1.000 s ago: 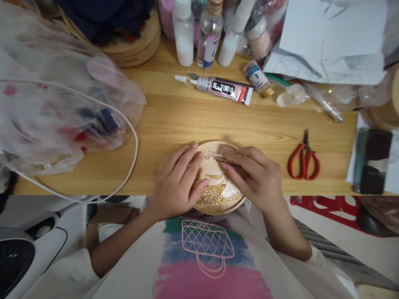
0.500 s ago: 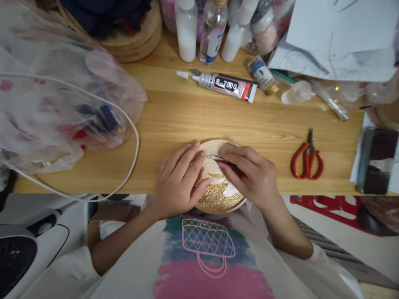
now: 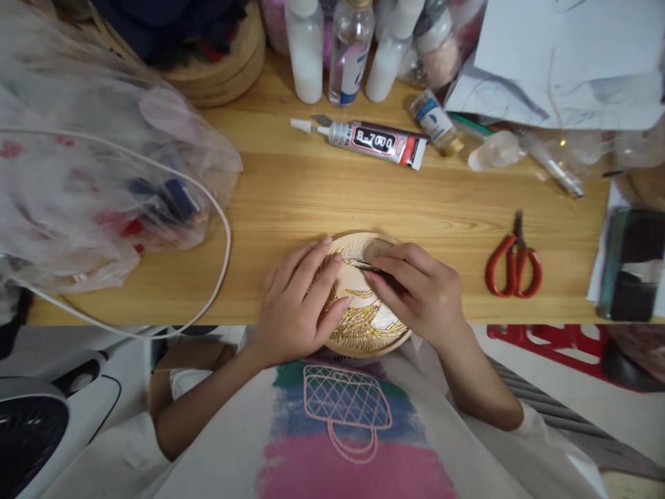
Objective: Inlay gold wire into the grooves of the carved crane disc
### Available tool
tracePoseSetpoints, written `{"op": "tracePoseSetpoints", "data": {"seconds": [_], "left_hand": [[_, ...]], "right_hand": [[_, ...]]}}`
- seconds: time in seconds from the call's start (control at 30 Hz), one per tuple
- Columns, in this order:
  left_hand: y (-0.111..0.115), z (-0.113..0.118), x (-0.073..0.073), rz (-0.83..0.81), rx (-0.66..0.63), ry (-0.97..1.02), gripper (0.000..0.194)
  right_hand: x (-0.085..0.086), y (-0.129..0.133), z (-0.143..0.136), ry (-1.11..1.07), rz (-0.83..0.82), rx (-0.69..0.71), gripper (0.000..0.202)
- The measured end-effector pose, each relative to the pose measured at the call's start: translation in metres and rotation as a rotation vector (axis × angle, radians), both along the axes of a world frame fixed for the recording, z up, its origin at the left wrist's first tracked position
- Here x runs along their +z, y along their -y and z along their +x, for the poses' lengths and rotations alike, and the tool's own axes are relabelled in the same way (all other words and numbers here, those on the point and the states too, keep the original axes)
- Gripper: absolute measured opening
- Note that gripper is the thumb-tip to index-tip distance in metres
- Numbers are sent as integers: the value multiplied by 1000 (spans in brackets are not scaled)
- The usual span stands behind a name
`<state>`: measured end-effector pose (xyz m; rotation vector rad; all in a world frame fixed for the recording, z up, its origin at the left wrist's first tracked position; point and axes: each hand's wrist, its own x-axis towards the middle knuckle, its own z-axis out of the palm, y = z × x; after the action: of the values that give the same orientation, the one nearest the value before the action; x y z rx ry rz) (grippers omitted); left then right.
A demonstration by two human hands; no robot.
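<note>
A round wooden plaque (image 3: 356,280) with a raised rim lies at the table's front edge, partly over it. Gold wire lines (image 3: 358,326) form a pattern on its lower and left parts, and fine drawn lines show near its top. My left hand (image 3: 301,298) rests with fingers spread over the plaque's left side. My right hand (image 3: 423,287) pinches slim metal tweezers (image 3: 365,265), whose tips point left and touch or hover near the gold wire by my left fingertips. Whether the tips hold anything is too small to tell.
Red-handled pliers (image 3: 514,263) lie to the right, near a phone (image 3: 630,263). A B-7000 glue tube (image 3: 377,143) lies behind the plaque, before several bottles (image 3: 305,59). A plastic bag (image 3: 171,138) and a white cable (image 3: 227,242) occupy the left. Papers (image 3: 566,62) lie back right.
The camera view has shifted slightly. Both hands, the tweezers and the plaque hold practically the same positions.
</note>
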<state>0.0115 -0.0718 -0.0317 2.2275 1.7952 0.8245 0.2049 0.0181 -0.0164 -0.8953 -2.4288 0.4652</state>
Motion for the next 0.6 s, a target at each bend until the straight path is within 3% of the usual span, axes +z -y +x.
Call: {"op": "tracePoseSetpoints", "data": {"seconds": [0.6], "left_hand": [[-1,-1,3,3,-31,-52,39]], "right_hand": [[0,1,-1,-4,1,-6,12]]}}
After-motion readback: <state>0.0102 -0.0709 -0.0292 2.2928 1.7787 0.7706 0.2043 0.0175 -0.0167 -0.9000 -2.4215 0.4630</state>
